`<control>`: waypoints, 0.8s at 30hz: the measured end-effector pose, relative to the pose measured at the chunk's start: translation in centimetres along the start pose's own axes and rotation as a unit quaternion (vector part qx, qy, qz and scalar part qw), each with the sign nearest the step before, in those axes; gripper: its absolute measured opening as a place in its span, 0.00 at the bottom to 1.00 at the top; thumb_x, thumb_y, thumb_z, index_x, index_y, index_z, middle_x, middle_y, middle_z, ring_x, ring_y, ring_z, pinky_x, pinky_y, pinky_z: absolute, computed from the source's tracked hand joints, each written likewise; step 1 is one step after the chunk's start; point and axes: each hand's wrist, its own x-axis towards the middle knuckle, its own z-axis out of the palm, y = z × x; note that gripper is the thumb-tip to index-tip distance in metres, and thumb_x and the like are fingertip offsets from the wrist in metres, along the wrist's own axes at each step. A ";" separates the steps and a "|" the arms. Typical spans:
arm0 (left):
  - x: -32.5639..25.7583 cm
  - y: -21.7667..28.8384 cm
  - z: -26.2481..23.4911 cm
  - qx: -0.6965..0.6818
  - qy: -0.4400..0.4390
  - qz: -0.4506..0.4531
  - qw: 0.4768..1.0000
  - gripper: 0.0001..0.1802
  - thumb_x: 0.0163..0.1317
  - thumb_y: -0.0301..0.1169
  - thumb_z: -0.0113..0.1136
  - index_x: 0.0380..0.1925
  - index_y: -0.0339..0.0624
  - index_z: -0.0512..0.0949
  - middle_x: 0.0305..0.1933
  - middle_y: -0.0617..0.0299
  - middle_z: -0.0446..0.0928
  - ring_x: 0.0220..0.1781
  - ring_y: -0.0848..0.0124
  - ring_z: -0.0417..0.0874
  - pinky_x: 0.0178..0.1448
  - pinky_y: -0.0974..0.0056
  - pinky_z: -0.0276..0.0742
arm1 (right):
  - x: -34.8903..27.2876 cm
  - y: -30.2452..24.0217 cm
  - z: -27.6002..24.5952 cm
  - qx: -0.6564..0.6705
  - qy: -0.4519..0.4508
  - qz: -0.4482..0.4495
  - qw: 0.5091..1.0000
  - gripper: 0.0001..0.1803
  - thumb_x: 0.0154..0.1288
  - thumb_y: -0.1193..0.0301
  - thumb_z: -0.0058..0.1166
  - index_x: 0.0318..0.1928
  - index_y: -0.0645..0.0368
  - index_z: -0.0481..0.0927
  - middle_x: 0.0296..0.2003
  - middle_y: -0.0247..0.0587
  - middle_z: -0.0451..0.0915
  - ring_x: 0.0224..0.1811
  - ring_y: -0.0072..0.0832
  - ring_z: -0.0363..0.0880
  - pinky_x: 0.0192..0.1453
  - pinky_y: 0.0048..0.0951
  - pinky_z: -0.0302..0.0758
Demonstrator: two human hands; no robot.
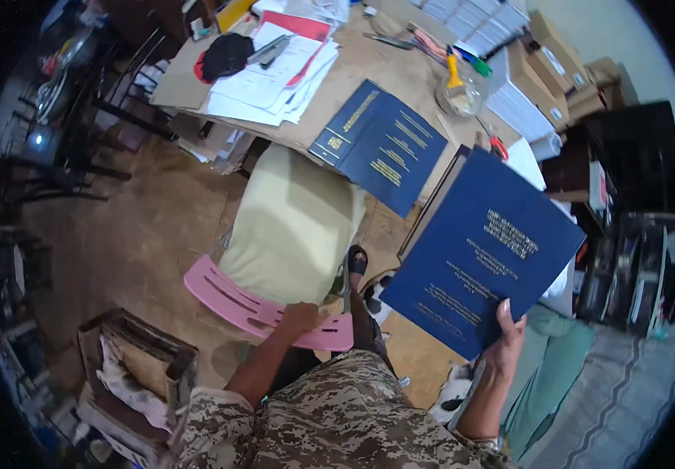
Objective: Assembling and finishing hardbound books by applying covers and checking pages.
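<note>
Brown floor (157, 211) flanks the chair (224, 297) left hand (300, 320) grips; right hand (507, 340) clasps book (478, 250) edge.

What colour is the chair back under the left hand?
Pink. The chair back shows best in the head view, the only one.

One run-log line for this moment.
left hand: on pink chair back | right hand: holding navy hardcover | table: another navy cover, loose papers

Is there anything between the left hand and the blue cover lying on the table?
Yes, the chair's pale seat is between them. The left hand is on the pink backrest, and the blue cover lies past the seat, at the table's near edge.
</note>
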 end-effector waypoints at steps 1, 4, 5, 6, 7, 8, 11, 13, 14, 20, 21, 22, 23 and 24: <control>-0.2 0.6 0.0 -0.014 0.002 -0.002 1.000 0.37 0.68 0.61 0.40 0.39 0.37 0.84 0.38 0.47 0.86 0.37 0.44 0.84 0.44 0.43 0.75 | 2.6 -0.2 0.9 0.038 -0.042 -0.016 0.998 0.28 0.71 0.66 0.58 0.67 0.61 0.69 0.55 0.44 0.81 0.47 0.34 0.82 0.57 0.34 0.76; -1.0 -1.0 1.9 -0.012 0.090 0.043 0.995 0.37 0.69 0.60 0.40 0.36 0.38 0.85 0.37 0.49 0.86 0.35 0.46 0.84 0.42 0.43 0.74 | 11.5 -0.4 4.7 0.098 -0.138 0.003 0.985 0.27 0.71 0.69 0.56 0.67 0.61 0.69 0.55 0.45 0.81 0.49 0.34 0.83 0.56 0.34 0.77; -1.6 -1.3 3.3 0.020 0.165 0.100 0.981 0.37 0.69 0.60 0.39 0.34 0.39 0.86 0.36 0.50 0.86 0.34 0.48 0.85 0.41 0.44 0.74 | 14.1 0.1 5.6 0.126 -0.170 0.034 0.977 0.26 0.71 0.70 0.56 0.67 0.61 0.70 0.55 0.46 0.81 0.49 0.35 0.83 0.55 0.34 0.78; -1.6 -0.4 3.0 0.039 0.116 0.010 0.992 0.35 0.68 0.60 0.40 0.33 0.41 0.87 0.34 0.52 0.86 0.35 0.50 0.85 0.41 0.45 0.74 | 17.2 1.0 6.1 0.126 -0.202 0.063 0.969 0.25 0.72 0.69 0.55 0.66 0.62 0.70 0.55 0.46 0.81 0.48 0.35 0.83 0.55 0.34 0.78; -1.8 0.5 2.0 0.060 0.065 -0.076 0.993 0.34 0.68 0.60 0.41 0.32 0.44 0.87 0.32 0.53 0.86 0.35 0.51 0.85 0.40 0.46 0.75 | 20.7 2.2 6.2 0.128 -0.231 0.090 0.960 0.24 0.73 0.69 0.55 0.65 0.63 0.71 0.55 0.47 0.81 0.47 0.35 0.83 0.54 0.34 0.79; -2.5 1.3 0.1 0.053 0.059 -0.081 0.994 0.34 0.68 0.60 0.41 0.32 0.44 0.87 0.32 0.53 0.86 0.35 0.51 0.85 0.40 0.46 0.75 | 24.1 3.5 5.9 0.123 -0.234 0.099 0.959 0.24 0.73 0.69 0.55 0.65 0.63 0.71 0.55 0.47 0.81 0.47 0.35 0.83 0.54 0.34 0.79; -5.1 2.0 -2.3 0.105 0.031 -0.105 0.988 0.27 0.67 0.55 0.46 0.28 0.52 0.88 0.29 0.56 0.86 0.33 0.53 0.85 0.40 0.50 0.75 | 30.6 7.6 4.0 -0.028 -0.270 0.213 0.939 0.25 0.70 0.65 0.60 0.62 0.65 0.74 0.53 0.47 0.82 0.48 0.33 0.82 0.53 0.31 0.78; -5.2 -0.4 0.7 0.087 0.018 -0.169 0.982 0.24 0.67 0.53 0.47 0.28 0.55 0.88 0.28 0.56 0.85 0.33 0.53 0.84 0.41 0.51 0.76 | 32.6 10.0 3.6 -0.038 -0.263 0.240 0.934 0.24 0.71 0.64 0.60 0.60 0.67 0.75 0.50 0.46 0.83 0.46 0.32 0.83 0.52 0.30 0.79; -5.9 -1.7 4.4 0.100 0.016 -0.176 0.979 0.23 0.66 0.52 0.48 0.28 0.55 0.88 0.28 0.57 0.85 0.33 0.53 0.84 0.42 0.51 0.75 | 33.4 11.1 3.5 -0.042 -0.262 0.253 0.930 0.24 0.71 0.63 0.60 0.59 0.67 0.75 0.49 0.46 0.83 0.45 0.31 0.83 0.51 0.29 0.79; -7.5 -1.9 9.8 0.022 0.151 -0.172 0.973 0.18 0.64 0.46 0.52 0.26 0.53 0.87 0.24 0.59 0.83 0.28 0.56 0.81 0.38 0.55 0.76 | 32.8 9.3 -0.8 -0.119 -0.240 0.224 0.937 0.21 0.72 0.63 0.59 0.56 0.67 0.78 0.45 0.44 0.84 0.42 0.27 0.82 0.47 0.24 0.77; -5.2 -2.5 8.9 -0.005 0.165 -0.169 0.972 0.17 0.63 0.45 0.53 0.24 0.52 0.86 0.23 0.58 0.83 0.27 0.56 0.81 0.38 0.55 0.76 | 32.5 9.2 -1.5 -0.118 -0.237 0.222 0.938 0.21 0.72 0.63 0.59 0.56 0.67 0.78 0.45 0.44 0.84 0.42 0.27 0.82 0.47 0.24 0.77; -8.3 -1.1 11.7 -0.033 0.179 -0.165 0.969 0.17 0.63 0.43 0.53 0.23 0.51 0.86 0.22 0.58 0.83 0.26 0.57 0.81 0.37 0.55 0.76 | 32.2 9.1 -2.3 -0.140 -0.218 0.209 0.943 0.21 0.72 0.63 0.59 0.56 0.67 0.78 0.45 0.44 0.84 0.42 0.27 0.82 0.48 0.24 0.77; -8.7 -0.8 12.6 -0.062 0.192 -0.160 0.966 0.16 0.62 0.42 0.54 0.22 0.50 0.85 0.22 0.58 0.82 0.25 0.57 0.80 0.37 0.55 0.76 | 32.1 9.0 -3.5 -0.164 -0.199 0.196 0.946 0.20 0.73 0.64 0.58 0.56 0.67 0.78 0.45 0.43 0.84 0.42 0.27 0.82 0.48 0.24 0.77; -9.2 -0.8 13.2 -0.090 0.205 -0.155 0.962 0.16 0.62 0.41 0.55 0.21 0.49 0.85 0.21 0.57 0.82 0.24 0.57 0.80 0.36 0.55 0.76 | 32.0 8.7 -4.6 -0.187 -0.179 0.183 0.949 0.19 0.73 0.65 0.57 0.56 0.67 0.78 0.45 0.43 0.84 0.42 0.27 0.82 0.49 0.23 0.76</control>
